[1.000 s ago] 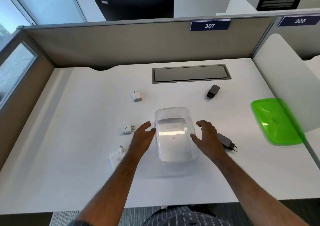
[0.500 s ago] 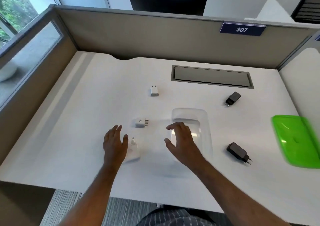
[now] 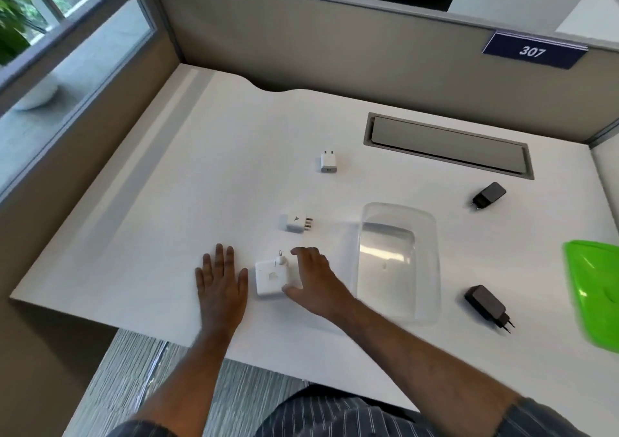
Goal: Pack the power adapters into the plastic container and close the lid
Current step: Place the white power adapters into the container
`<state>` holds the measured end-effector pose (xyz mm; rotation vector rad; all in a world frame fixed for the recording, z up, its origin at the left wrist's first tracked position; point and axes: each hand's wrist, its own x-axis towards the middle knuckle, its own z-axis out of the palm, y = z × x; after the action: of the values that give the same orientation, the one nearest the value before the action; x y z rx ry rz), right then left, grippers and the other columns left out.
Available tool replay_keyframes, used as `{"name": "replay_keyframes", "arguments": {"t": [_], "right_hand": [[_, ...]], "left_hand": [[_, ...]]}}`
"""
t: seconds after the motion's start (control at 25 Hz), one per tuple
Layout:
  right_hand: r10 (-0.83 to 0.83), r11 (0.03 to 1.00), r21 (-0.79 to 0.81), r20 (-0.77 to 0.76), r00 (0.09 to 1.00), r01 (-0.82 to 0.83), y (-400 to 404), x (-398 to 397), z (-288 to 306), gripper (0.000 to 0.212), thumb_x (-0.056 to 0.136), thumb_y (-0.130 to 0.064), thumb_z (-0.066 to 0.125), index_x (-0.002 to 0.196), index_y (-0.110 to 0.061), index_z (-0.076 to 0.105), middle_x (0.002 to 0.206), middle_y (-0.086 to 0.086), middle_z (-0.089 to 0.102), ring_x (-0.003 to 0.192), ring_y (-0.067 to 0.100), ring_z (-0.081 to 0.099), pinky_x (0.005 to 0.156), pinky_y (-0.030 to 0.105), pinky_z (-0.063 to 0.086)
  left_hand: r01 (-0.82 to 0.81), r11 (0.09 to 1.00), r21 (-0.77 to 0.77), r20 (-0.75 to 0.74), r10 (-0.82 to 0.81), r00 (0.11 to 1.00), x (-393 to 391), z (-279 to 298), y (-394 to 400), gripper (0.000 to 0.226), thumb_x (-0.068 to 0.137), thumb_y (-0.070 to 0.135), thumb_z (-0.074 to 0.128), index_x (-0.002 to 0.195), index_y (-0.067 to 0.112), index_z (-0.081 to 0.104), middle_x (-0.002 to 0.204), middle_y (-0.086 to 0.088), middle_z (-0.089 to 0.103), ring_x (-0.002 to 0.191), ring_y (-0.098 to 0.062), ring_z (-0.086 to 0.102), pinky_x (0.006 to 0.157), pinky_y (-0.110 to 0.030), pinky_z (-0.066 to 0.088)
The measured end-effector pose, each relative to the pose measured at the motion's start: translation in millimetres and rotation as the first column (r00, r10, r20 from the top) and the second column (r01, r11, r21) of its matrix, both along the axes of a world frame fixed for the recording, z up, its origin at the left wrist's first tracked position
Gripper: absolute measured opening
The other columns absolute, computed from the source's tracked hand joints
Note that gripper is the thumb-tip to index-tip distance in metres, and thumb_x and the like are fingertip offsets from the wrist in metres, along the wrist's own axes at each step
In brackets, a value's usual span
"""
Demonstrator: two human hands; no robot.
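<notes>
A clear plastic container stands open and empty on the white desk. Its green lid lies at the right edge. A large white square adapter lies left of the container, between my hands. My right hand has its fingers spread around the adapter's right side, thumb at the near corner, touching it. My left hand rests flat and open on the desk just left of it. A small white three-pin adapter and a white charger lie farther back. Two black adapters, a far one and a near one, lie right of the container.
A grey cable hatch is set into the desk at the back. Beige partition walls close the desk at the back and left. The desk's front edge runs close to my forearms.
My right hand has crossed from the container to the large white adapter. My left hand moved left and down flat beside it. The view swung left.
</notes>
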<state>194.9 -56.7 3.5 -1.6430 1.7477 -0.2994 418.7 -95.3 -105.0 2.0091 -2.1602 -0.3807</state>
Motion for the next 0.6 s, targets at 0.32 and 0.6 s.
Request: {"name": "replay_keyframes", "arguments": {"t": [0.32,0.6], "right_hand": [[0.139,0.989,0.075,-0.121,0.983,-0.131,-18.1,22.5,-25.5,0.1,0.072,-0.044,0.083,0.151,-0.033,0.024,0.151,0.007,0.03,0.13,0.033,0.042,0.099,0.047,0.049],[0.235,0.971,0.019,-0.216,0.948,-0.237,-26.1,20.3,-34.0,0.088,0.076,-0.033,0.08,0.149,-0.03,0.032,0.139,0.004,0.04,0.12,0.027,0.046,0.088,0.041,0.052]], "left_hand": [[-0.038,0.999,-0.038,0.01,0.038,0.999,-3.1,-2.8,2.5,0.067,0.102,0.044,0.035,0.163,0.019,0.022,0.172,-0.005,0.017,0.158,-0.033,0.017,0.128,-0.053,0.014],[-0.054,0.999,-0.008,0.01,0.054,0.998,-3.1,-0.7,1.8,0.068,0.101,0.045,0.037,0.163,0.021,0.021,0.173,-0.003,0.016,0.159,-0.031,0.014,0.128,-0.052,0.013]]}}
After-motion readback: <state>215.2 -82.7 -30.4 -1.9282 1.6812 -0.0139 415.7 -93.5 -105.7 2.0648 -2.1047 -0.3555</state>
